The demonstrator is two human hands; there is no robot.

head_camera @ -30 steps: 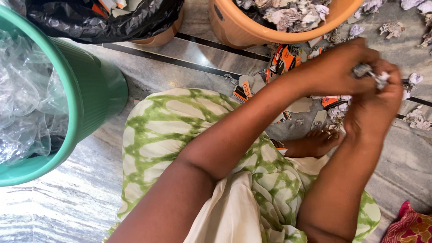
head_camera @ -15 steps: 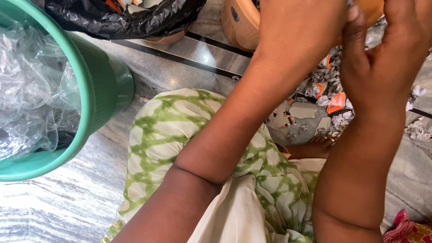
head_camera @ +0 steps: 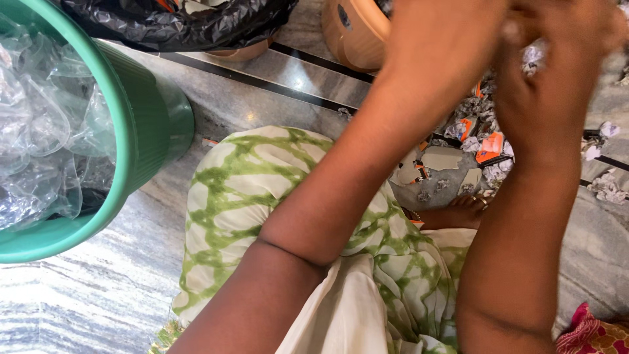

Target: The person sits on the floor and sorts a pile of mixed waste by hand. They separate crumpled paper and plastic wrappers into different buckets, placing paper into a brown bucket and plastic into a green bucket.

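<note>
We hold both hands raised together at about one o'clock. Our left hand (head_camera: pixel 439 46) and right hand (head_camera: pixel 557 72) press close around a small crumpled paper scrap (head_camera: pixel 534 56), seemingly to work it between the fingers; the blur hides the exact grip. Torn scraps (head_camera: pixel 458 160) lie below on the floor (head_camera: pixel 275 72). A green bucket (head_camera: pixel 141 141) of clear plastic stands at nine o'clock.

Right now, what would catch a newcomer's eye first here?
The two hands, left hand and right hand, meet at the upper right, working a small pale scrap. At far left stands a green bin stuffed with clear plastic. Torn paper bits litter the floor below the hands.
</note>
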